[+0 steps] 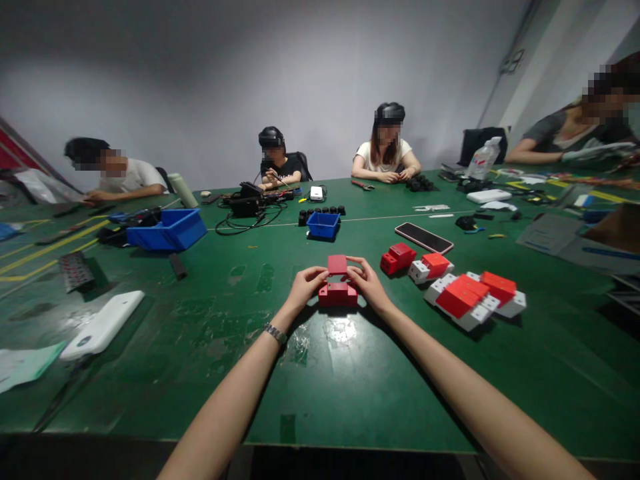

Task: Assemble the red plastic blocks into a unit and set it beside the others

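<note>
In the middle of the table, my left hand [306, 287] and my right hand [367, 283] grip a small red plastic block [337, 265] between them, one from each side. Right below it is a red plastic base [339, 296] with raised ends and holes, resting on the green tabletop. A gap shows between block and base. Fingers of both hands are pinched and come close to the base's ends; whether they touch it, I cannot tell. To the right lie an all-red assembled unit [399, 258] and several red-and-white units [463, 299].
Behind my hands are a phone [424, 237] and a small blue bin [323, 225]. A larger blue bin [167, 230] and a white power bank [104, 324] lie left. An opened cardboard box [580, 237] is at right. Several co-workers sit around the table [320, 393].
</note>
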A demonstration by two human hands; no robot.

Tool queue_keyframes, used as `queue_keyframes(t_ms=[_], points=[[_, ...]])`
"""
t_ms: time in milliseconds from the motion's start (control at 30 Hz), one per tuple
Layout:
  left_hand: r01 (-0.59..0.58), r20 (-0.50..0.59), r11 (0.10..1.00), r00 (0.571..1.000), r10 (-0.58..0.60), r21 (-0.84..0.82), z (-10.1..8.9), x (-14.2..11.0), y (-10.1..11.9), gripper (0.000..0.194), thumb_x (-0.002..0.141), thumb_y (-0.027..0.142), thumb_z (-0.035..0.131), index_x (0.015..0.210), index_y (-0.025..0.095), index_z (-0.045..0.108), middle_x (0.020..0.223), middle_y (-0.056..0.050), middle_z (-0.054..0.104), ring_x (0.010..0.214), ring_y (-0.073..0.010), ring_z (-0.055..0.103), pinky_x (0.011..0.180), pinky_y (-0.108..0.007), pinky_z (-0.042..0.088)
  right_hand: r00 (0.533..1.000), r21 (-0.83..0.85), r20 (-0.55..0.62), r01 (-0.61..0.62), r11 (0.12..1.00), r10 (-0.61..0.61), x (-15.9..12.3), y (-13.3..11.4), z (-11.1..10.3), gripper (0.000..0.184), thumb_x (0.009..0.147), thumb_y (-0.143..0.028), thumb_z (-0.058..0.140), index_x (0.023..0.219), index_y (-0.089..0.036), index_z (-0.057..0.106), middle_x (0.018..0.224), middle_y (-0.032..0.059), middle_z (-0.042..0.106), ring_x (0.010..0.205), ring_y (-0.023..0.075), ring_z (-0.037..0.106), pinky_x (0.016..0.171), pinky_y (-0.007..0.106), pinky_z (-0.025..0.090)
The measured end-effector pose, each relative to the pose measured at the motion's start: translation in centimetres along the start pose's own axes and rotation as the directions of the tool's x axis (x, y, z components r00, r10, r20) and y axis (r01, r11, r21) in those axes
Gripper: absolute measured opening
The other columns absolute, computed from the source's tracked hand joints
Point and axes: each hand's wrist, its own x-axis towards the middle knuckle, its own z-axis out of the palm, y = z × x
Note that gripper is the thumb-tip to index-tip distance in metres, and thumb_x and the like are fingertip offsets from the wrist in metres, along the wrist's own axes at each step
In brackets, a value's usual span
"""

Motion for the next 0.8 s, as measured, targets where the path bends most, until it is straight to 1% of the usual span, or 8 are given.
queue_keyframes(t_ms=[300,800], points=[[0.001,0.000,1.000,1.000,-0.001,0.011,0.10,-0.15,0.59,0.032,0.067,0.041,0.068,0.083,0.012,0.068,0.083,-0.007,0.069,0.073,-0.0170,0.061,0.071,-0.028,0.047,1.000,-0.007,0.006,0.014,1.000,-0.014,0.02,0.14,-0.10,0.037,0.077,-0.036,0.061,0.110,-0.024,0.051,0.087,0.0012,0.065,0.074,0.0131,0.061,0.066,0.024,0.047],[0.000,-0.003,1.000,1.000,0.000,0.017,0.12,-0.30,0.77,0.036,0.067,0.044,0.067,0.084,0.012,0.069,0.083,-0.007,0.069,0.072,-0.0172,0.060,0.071,-0.028,0.048,1.000,-0.003,-0.005,0.014,1.000,-0.014,-0.05,0.10,-0.09,0.038,0.075,-0.038,0.062,0.110,-0.025,0.053,0.087,0.0015,0.065,0.075,0.0147,0.061,0.067,0.026,0.048]])
